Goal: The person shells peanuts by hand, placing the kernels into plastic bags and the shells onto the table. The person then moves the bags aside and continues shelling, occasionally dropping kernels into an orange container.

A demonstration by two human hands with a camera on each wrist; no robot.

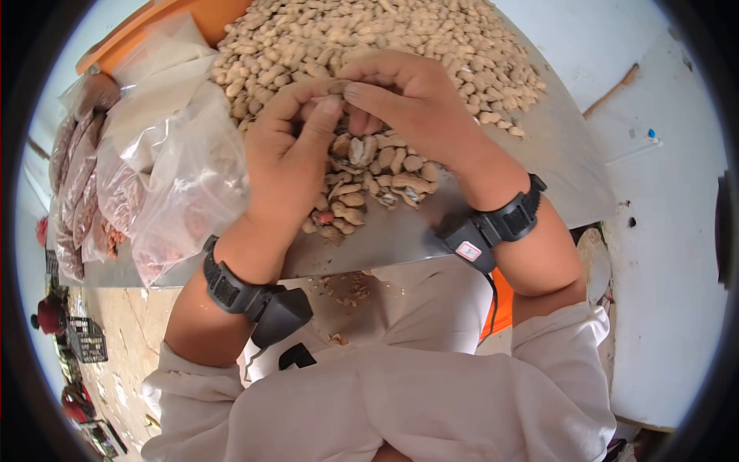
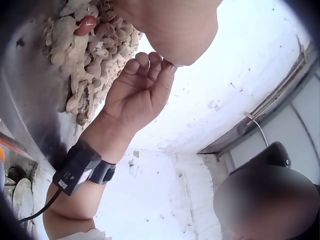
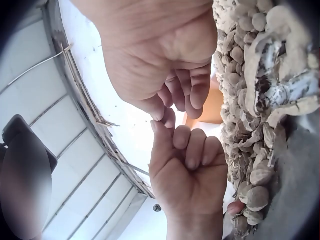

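Over the near peanuts my left hand [image 1: 289, 150] and right hand [image 1: 423, 104] meet, thumbs and index fingertips together. Between those tips both pinch a small brownish peanut [image 1: 337, 88], mostly covered by the fingers. In the right wrist view the left hand's other fingers [image 3: 196, 150] curl toward its palm. Right below the hands lies a small heap of peanuts and split shells [image 1: 358, 152] on the metal tabletop [image 1: 323, 254]. One red kernel [image 1: 326, 218] shows at the heap's near edge. Behind the hands spreads a large pile of unshelled peanuts [image 1: 369, 31].
Clear plastic bags [image 1: 188, 165] stand at the left, some with reddish kernels inside. An orange container [image 1: 208, 19] sits behind them. Shell bits [image 1: 350, 289] lie below the table edge near the lap. A black crate [image 1: 86, 339] is on the floor at far left.
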